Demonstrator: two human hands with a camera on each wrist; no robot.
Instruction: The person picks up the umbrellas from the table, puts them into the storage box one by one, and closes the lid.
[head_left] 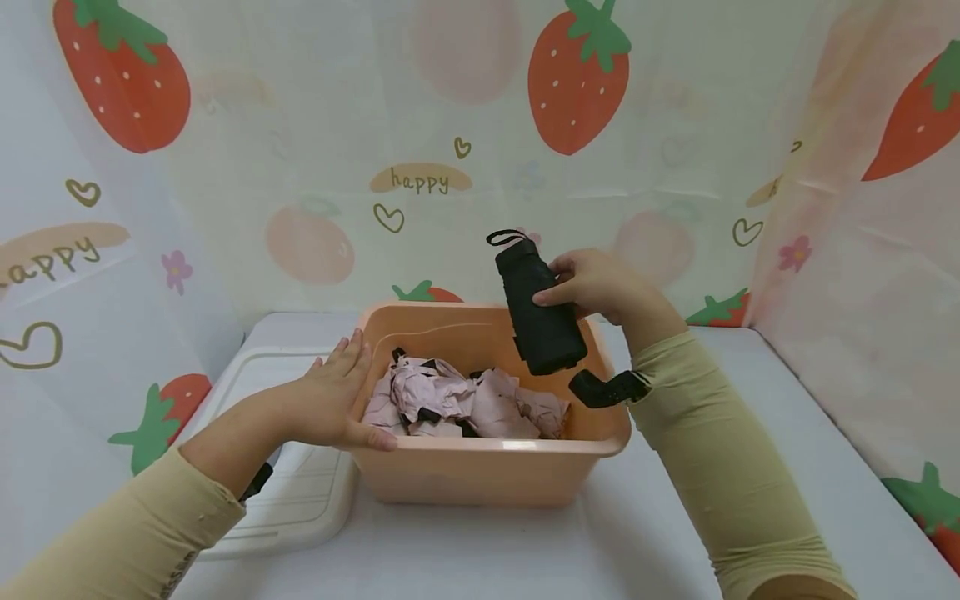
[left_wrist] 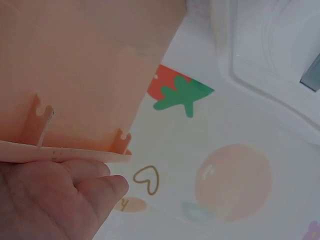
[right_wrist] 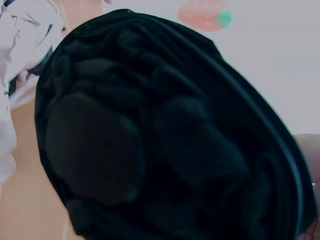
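My right hand (head_left: 600, 287) grips a black folded umbrella (head_left: 542, 308) by its side, tilted above the right part of an orange plastic bin (head_left: 480, 475). A thin strap loop tops the umbrella; its lower end, with bunched black fabric (right_wrist: 200, 125) around a dark round cap (right_wrist: 92, 150), fills the right wrist view. On the bin's left rim rests my left hand (head_left: 326, 404), fingers stretched out and thumb along the front edge. The left wrist view shows that hand (left_wrist: 60, 200) against the underside of the rim. Crumpled pale pink paper (head_left: 435, 390) lies inside the bin with black bits showing between.
A white plastic lid (head_left: 300, 487) lies on the white table (head_left: 465, 550), left of the bin and partly beneath my left arm. A strawberry-print cloth (head_left: 337, 108) hangs behind and along both sides.
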